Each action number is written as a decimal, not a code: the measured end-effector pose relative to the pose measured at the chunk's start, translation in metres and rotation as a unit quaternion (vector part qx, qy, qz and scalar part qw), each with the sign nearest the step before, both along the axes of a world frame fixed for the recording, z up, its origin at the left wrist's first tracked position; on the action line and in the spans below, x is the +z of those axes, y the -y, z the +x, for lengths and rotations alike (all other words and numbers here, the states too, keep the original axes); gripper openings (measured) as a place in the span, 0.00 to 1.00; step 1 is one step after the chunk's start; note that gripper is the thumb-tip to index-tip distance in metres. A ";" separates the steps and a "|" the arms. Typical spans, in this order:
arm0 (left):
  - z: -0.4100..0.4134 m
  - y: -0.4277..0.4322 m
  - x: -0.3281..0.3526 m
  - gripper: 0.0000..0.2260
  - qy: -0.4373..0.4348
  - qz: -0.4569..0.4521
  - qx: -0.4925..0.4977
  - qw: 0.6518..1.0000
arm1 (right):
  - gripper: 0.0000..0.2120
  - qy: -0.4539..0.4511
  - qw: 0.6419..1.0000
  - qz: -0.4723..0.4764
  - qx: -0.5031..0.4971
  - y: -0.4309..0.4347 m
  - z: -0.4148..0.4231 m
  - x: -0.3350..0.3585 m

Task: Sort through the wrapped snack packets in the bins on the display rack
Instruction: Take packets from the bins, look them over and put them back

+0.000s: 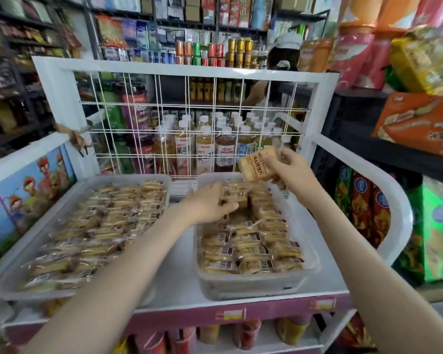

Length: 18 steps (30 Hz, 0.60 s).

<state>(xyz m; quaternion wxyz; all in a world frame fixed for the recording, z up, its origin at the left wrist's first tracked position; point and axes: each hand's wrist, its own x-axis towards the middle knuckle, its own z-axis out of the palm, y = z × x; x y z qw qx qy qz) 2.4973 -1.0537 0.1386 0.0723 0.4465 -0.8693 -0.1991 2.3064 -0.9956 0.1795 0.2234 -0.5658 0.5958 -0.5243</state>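
The right grip [289, 167] pinches one wrapped snack packet [257, 166], held up above the far right corner of the right bin [253, 284]. The left grip [207, 203] reaches into the far end of that bin, its fingers and thumb spread wide and touching the packets [251, 246] there; whether it clasps one I cannot tell. The left bin [36, 293], also full, stands beside it on the rack shelf [179, 272].

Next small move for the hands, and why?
Probably set the held packet down into the right bin, near the left hand: the right hand holds it lifted above the far end, and the left hand touches the packets there, beside what looks like a gap.
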 end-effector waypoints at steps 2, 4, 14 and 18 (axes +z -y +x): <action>0.001 -0.014 0.015 0.22 -0.132 -0.001 0.021 0.991 | 0.07 0.059 0.998 0.014 0.026 -0.006 0.010 -0.005; 0.006 -0.030 0.025 0.19 -0.228 0.000 0.052 0.972 | 0.12 0.078 0.996 0.018 0.037 -0.009 0.020 -0.014; 0.046 -0.063 0.006 0.07 -0.519 0.122 0.163 0.830 | 0.22 0.163 0.984 -0.020 0.074 -0.036 0.076 -0.046; 0.049 -0.071 -0.002 0.08 -0.533 0.143 0.171 0.816 | 0.18 0.205 0.976 -0.013 0.079 -0.043 0.074 -0.050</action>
